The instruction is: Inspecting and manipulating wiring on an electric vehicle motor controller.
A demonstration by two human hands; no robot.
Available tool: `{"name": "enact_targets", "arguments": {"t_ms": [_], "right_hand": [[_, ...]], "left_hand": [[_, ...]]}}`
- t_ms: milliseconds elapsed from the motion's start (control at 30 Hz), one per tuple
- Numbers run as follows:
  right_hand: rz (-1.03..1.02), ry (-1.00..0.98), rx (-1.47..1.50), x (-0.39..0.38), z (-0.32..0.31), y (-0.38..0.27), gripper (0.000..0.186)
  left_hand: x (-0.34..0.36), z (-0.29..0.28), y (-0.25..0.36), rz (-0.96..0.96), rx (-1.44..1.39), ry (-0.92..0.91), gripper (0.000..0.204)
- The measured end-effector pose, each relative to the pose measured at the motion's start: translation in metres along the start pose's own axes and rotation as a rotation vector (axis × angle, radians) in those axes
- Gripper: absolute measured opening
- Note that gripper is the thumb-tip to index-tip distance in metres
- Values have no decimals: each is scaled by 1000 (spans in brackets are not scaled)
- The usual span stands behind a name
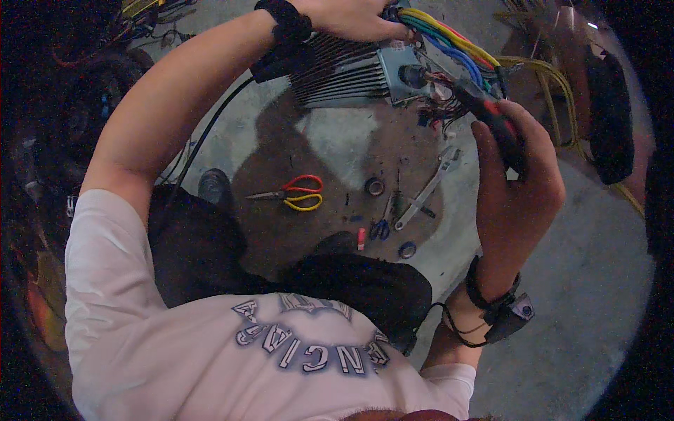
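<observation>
A finned metal box (pixel 335 88), which looks like an electrical controller, lies on the floor at the top of the view. My left hand (pixel 354 19) reaches over its far side, thumb beside the thick coloured cables (pixel 442 43). The upper edge cuts off part of that hand, and its grip cannot be made out. Red-and-black handled pliers (pixel 500 126) are in my right hand (pixel 523 186), fingers wrapped round the handles. Their grey head points up-left, near the box's bundle of thin wires (pixel 446 109). Whether the jaws touch a wire is too blurred to tell.
Between my legs and the box lie scissors (pixel 291 194) with red and yellow handles, an adjustable wrench (pixel 427 188), tape rolls (pixel 374 186), blue-handled scissors (pixel 380 228) and a small red item (pixel 361 238). Yellow cables (pixel 565 88) run along the right.
</observation>
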State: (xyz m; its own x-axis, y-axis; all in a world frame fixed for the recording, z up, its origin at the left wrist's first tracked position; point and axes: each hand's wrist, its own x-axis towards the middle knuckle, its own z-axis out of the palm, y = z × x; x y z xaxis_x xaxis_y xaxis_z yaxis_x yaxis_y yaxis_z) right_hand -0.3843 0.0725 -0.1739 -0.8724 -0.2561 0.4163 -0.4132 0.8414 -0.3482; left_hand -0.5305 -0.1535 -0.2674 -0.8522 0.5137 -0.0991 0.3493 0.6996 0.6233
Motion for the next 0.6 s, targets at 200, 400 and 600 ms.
{"name": "enact_targets", "arguments": {"t_ms": [200,400,600], "right_hand": [[5,-17,-132,4,0,-5,27],[-9,8,-106,6,0,-2,26],[26,7,-117,8,-4,-1,26]], "left_hand": [[-3,-4,4,-12,-23,-42,59],[-4,0,3,2,-11,4,58],[-6,0,4,39,30,-23,66]]}}
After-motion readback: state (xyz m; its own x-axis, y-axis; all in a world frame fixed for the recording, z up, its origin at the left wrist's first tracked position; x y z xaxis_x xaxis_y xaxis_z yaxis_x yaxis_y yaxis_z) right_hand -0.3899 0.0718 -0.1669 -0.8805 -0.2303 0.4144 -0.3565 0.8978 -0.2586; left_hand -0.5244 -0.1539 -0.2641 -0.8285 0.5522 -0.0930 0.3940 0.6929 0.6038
